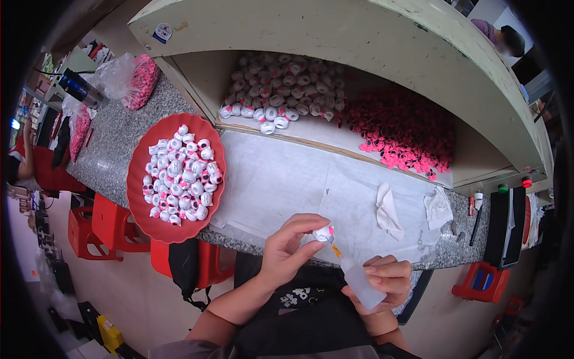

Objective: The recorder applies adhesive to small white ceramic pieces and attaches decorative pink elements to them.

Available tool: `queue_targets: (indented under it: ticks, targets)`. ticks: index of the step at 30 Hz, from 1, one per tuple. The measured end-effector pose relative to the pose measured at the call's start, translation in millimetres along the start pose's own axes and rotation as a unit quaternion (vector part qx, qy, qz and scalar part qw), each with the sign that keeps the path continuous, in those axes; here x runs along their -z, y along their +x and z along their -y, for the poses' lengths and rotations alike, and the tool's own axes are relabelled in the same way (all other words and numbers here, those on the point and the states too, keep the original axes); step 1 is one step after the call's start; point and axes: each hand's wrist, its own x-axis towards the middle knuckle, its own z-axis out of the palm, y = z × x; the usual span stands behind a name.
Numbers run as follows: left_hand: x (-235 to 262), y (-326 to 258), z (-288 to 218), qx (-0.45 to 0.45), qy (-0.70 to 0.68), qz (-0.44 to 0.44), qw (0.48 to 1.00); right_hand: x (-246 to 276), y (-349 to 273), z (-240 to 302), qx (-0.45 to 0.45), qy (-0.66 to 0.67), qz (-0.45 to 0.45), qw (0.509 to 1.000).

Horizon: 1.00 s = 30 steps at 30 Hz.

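Observation:
Between thumb and fingers, my left hand (287, 251) pinches a small white round piece (323, 234) with a touch of pink. My right hand (382, 281) is wrapped round a translucent white squeeze bottle (362, 285), tilted so its thin orange nozzle (337, 251) points up at the piece. The nozzle tip lies close to the piece; whether they touch I cannot tell. To the left, a red scalloped bowl (139, 209) holds many similar white pieces with pink parts. Farther off, inside the cabinet, lie a heap of white round pieces (281, 84) and a pile of small pink parts (406, 131).
White paper (281, 179) covers the granite counter (110, 161) in front of the cabinet (311, 27). Two crumpled white cloths (388, 212) lie on the right. Bags of pink parts (142, 81) and a dark blue cylinder (81, 87) stand far left. Red stools (113, 224) are below.

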Motion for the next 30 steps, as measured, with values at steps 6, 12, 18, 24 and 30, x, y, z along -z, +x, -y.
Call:
queue_targets:
  ticks: [6,12,18,24,30]
  targets:
    - [8,2,-5,0.006,-0.065,-0.05,0.997,4,16,0,-0.072,-0.024,-0.043,0.996]
    - [24,4,-6,-0.018,-0.113,-0.098,0.989,9,69,-71,-0.245,0.046,0.102,0.963]
    - [29,13,-13,-0.02,-0.095,-0.114,0.989,-7,136,-137,-0.093,-0.197,0.183,0.959]
    - [51,-3,-27,-0.026,-0.068,-0.172,0.982,-34,167,-157,0.032,-0.336,0.405,0.85]
    - [50,3,-10,-0.005,-0.122,-0.092,0.988,1,146,-144,-0.013,-0.367,0.344,0.864]
